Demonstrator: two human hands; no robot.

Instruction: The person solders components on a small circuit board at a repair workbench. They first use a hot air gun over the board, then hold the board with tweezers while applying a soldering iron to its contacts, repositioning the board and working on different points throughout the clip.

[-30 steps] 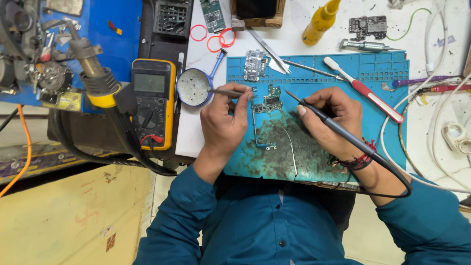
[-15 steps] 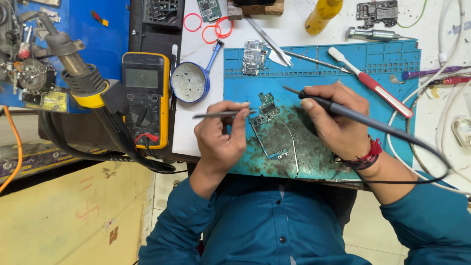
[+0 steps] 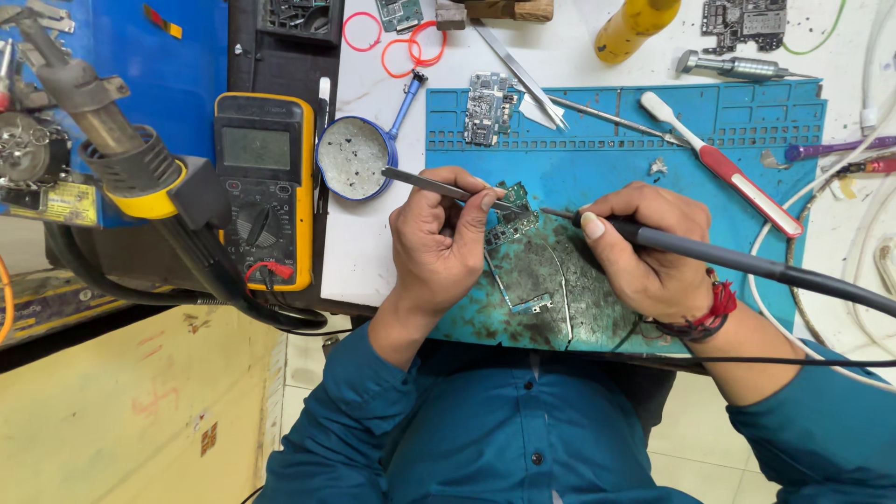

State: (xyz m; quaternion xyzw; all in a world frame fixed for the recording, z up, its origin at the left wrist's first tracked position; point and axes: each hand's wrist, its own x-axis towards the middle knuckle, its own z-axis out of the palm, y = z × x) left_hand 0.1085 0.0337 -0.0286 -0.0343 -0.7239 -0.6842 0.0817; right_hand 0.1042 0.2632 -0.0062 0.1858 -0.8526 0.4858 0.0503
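While L hand [image 3: 439, 247] pinches tweezers [image 3: 434, 187], R hand [image 3: 644, 252] grips iron [image 3: 728, 261]; tin [image 3: 353, 159] holds residue.

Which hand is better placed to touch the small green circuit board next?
Right, probably. The right hand holds the grey soldering iron with its tip close beside the small green circuit board. The left hand holds the metal tweezers pointing at the board.
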